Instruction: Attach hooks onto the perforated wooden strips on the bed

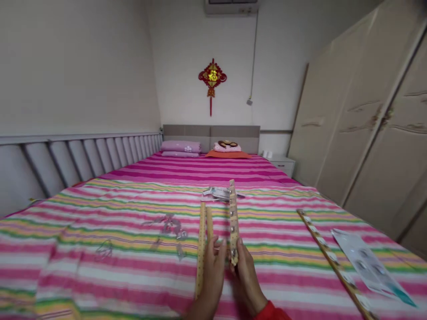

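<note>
My left hand is closed around two long perforated wooden strips, which stretch away from me over the striped bedspread. Beside it my right hand, in a red sleeve, grips the near end of a third wooden strip fitted with metal fasteners. That strip is lifted and tilted upward. The two hands are close together, almost touching.
Another wooden strip with fittings lies diagonally on the bed at right, next to a plastic packet. A small heap of plastic bags lies past the strips. Pillows sit at the headboard; a wardrobe stands at right.
</note>
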Demonstrator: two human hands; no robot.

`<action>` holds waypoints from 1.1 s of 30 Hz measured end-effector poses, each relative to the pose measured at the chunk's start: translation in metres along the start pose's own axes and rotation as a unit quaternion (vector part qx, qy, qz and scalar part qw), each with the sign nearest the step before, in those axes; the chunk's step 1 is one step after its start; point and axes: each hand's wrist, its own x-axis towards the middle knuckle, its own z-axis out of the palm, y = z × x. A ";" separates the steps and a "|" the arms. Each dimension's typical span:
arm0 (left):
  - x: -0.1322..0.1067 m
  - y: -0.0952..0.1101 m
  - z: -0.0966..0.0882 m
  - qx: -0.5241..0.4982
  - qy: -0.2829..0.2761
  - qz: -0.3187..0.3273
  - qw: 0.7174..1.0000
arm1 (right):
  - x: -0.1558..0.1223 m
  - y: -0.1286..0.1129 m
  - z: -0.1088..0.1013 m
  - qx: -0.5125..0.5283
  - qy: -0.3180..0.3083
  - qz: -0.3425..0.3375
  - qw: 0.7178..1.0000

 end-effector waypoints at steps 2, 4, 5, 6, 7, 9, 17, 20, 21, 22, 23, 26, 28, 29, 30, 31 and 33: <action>0.014 0.005 0.001 -0.009 0.031 0.012 0.999 | 0.004 0.007 0.024 -0.056 -0.028 -0.050 0.997; 0.032 0.012 -0.006 -0.007 0.056 0.032 0.998 | 0.008 0.013 0.043 -0.098 -0.063 -0.084 0.990; 0.041 0.015 -0.012 -0.003 0.063 0.046 0.997 | 0.010 0.017 0.052 -0.114 -0.078 -0.088 0.986; 0.049 0.017 -0.019 0.002 0.067 0.061 0.996 | 0.012 0.021 0.059 -0.127 -0.091 -0.088 0.984; 0.057 0.019 -0.025 0.009 0.068 0.075 0.995 | 0.014 0.025 0.065 -0.139 -0.100 -0.088 0.981; 0.071 0.019 -0.039 0.029 0.067 0.097 0.993 | 0.019 0.034 0.075 -0.164 -0.110 -0.092 0.976; 0.100 -0.005 -0.083 0.117 0.122 0.118 0.978 | 0.033 0.060 0.097 -0.220 -0.183 -0.137 0.948; 0.105 -0.009 -0.096 0.145 0.147 0.132 0.969 | 0.034 0.068 0.105 -0.225 -0.197 -0.132 0.945; 0.106 -0.009 -0.099 0.155 0.154 0.138 0.966 | 0.034 0.071 0.108 -0.229 -0.197 -0.122 0.945; 0.107 -0.009 -0.103 0.165 0.159 0.143 0.963 | 0.035 0.074 0.110 -0.230 -0.196 -0.112 0.946; 0.108 -0.009 -0.106 0.172 0.162 0.148 0.960 | 0.035 0.077 0.112 -0.228 -0.197 -0.100 0.948; 0.109 -0.008 -0.112 0.180 0.165 0.166 0.955 | 0.037 0.083 0.116 -0.191 -0.193 -0.063 0.960; 0.111 -0.008 -0.115 0.184 0.162 0.180 0.953 | 0.037 0.085 0.118 -0.154 -0.191 -0.040 0.969; 0.112 -0.008 -0.116 0.188 0.159 0.185 0.951 | 0.037 0.086 0.118 -0.138 -0.192 -0.035 0.971; 0.113 -0.009 -0.118 0.193 0.156 0.191 0.950 | 0.038 0.086 0.118 -0.127 -0.191 -0.033 0.973; 0.114 -0.010 -0.121 0.198 0.154 0.195 0.948 | 0.039 0.087 0.117 -0.122 -0.184 -0.031 0.975; 0.118 -0.016 -0.128 0.212 0.159 0.193 0.945 | 0.041 0.087 0.114 -0.131 -0.156 -0.027 0.979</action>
